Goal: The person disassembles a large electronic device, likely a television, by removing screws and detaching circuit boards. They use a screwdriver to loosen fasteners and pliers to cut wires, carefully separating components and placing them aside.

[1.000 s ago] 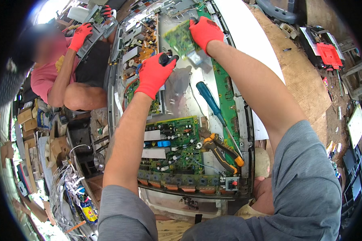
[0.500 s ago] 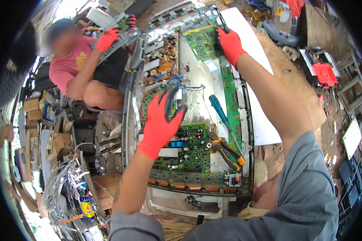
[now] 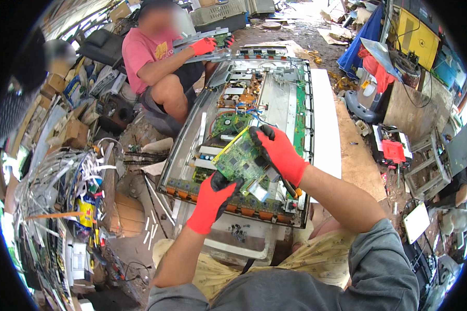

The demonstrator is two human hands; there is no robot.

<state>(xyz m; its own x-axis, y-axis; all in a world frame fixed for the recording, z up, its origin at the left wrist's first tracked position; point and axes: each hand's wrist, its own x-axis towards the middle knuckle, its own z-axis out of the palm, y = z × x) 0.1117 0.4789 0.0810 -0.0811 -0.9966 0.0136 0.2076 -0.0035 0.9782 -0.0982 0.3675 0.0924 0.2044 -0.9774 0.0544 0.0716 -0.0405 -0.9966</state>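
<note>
A green circuit board is held tilted between both my hands, above the near half of a dismantled flat screen panel. Red-gloved with black fingertips, my left hand pinches the board's near left corner. My right hand, gloved alike, grips the far right corner. A short white-and-blue flat cable hangs off the board's near edge. Below my right hand, only a bit of orange-tipped pliers shows. The board and my hands hide much of the larger green board beneath.
An orange-brown board and another green board sit on the panel. Across the left side, a co-worker in a pink shirt holds a grey metal piece. A white sheet lies along the right; wires and strips heap at left.
The circuit board has come off the panel's far right toward me in my right hand. My left hand, empty before, now grips its near corner. The view has tipped up.
</note>
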